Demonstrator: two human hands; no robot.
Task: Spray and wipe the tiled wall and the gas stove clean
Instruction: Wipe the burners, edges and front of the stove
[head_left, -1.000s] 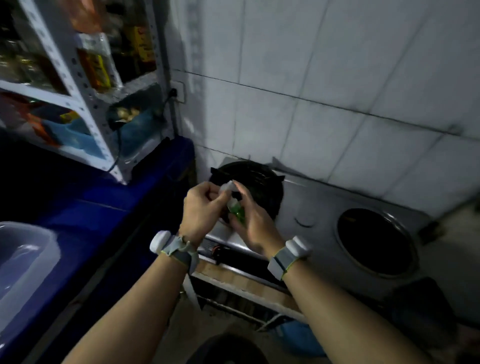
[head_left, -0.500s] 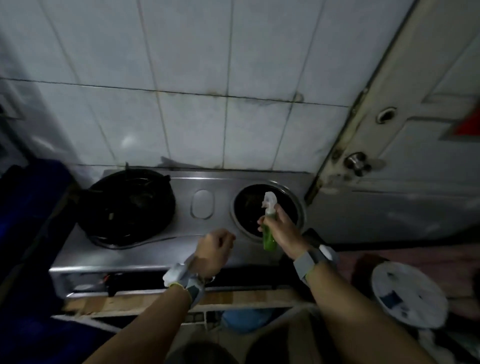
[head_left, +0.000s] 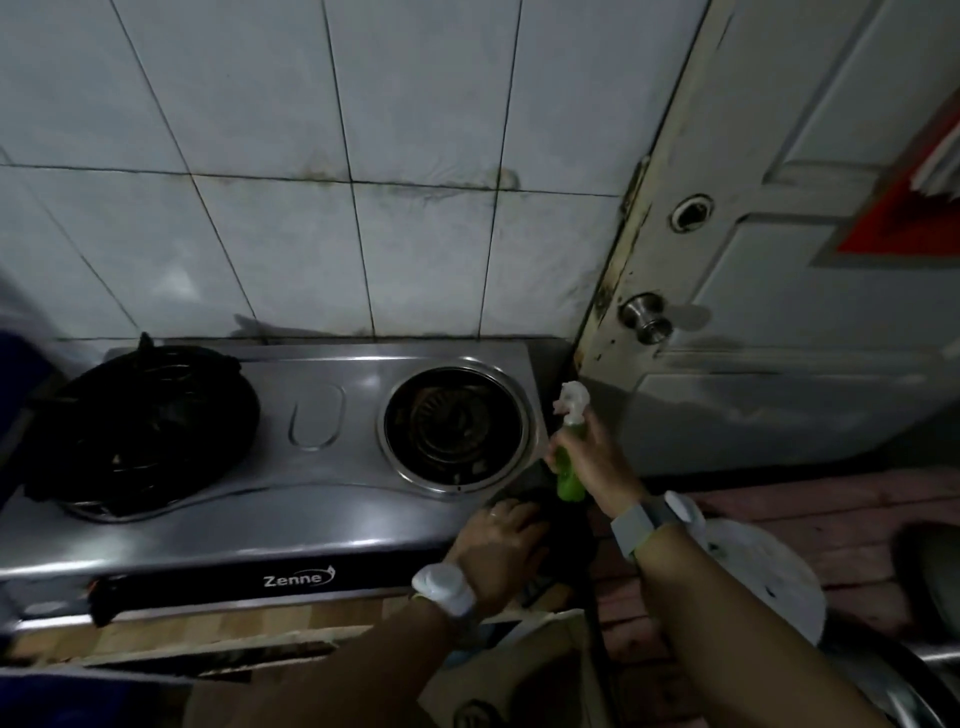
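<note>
The steel two-burner gas stove stands against the white tiled wall, which has brown stains along its grout lines. My right hand grips a green spray bottle with a white nozzle, upright just past the stove's right edge. My left hand is lower, at the stove's front right corner, its fingers curled onto a dark cloth. Most of the cloth is lost in shadow.
A black wok sits on the left burner; the right burner is bare. A white door with a metal knob stands at the right. A white bag lies on the pink floor below it.
The view swung right from the shelf to the stove. My left hand let go of the bottle and dropped to the dark cloth. My right hand carried the bottle past the stove's right edge.
</note>
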